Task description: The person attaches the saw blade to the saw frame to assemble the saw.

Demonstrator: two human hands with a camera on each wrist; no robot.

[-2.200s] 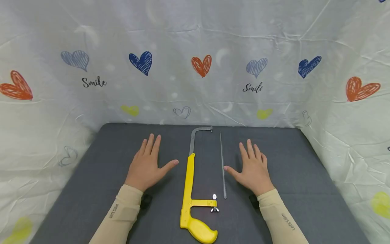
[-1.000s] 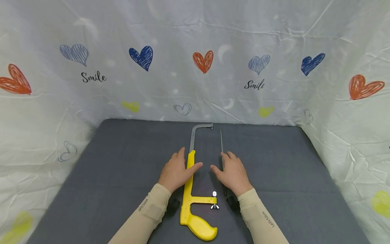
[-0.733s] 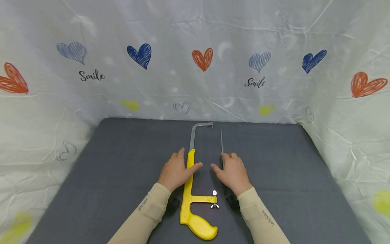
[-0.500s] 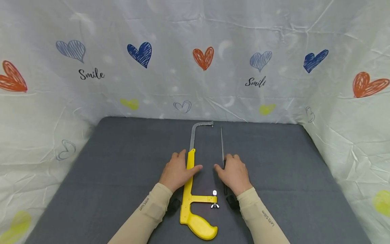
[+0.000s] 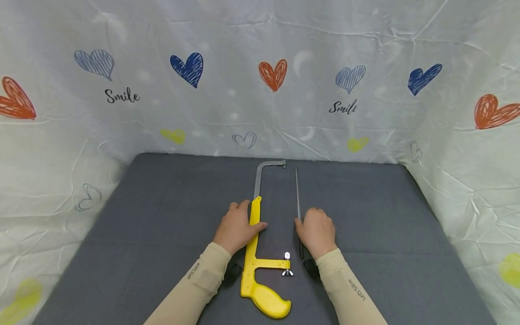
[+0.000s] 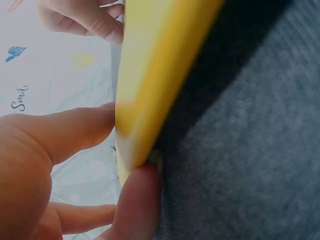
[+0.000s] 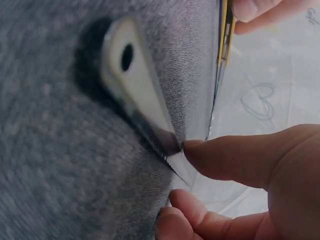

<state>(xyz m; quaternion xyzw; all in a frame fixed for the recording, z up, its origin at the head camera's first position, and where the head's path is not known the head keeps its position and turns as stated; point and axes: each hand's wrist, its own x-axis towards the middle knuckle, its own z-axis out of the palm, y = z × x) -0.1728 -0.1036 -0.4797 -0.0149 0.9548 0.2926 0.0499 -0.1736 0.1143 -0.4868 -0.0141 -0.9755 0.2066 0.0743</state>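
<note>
A yellow hacksaw frame with a grey metal front arm lies on the dark cloth, its handle toward me. My left hand grips its spine, the thumb across the top; the left wrist view shows thumb and fingertip on either side of the yellow bar. To the right lies a thin hacksaw blade, roughly parallel to the frame. My right hand pinches this blade about midway. In the right wrist view the blade's near end shows a hole, with the thumb against its edge.
A wing nut sits on the frame's short crossbar. Dark grey cloth covers the table. A white curtain printed with hearts hangs at the back and both sides.
Both hands have come inward from lying spread apart, the left onto the frame, the right onto the blade. In the last half second the right fingers have curled in. The view has tilted slightly.
</note>
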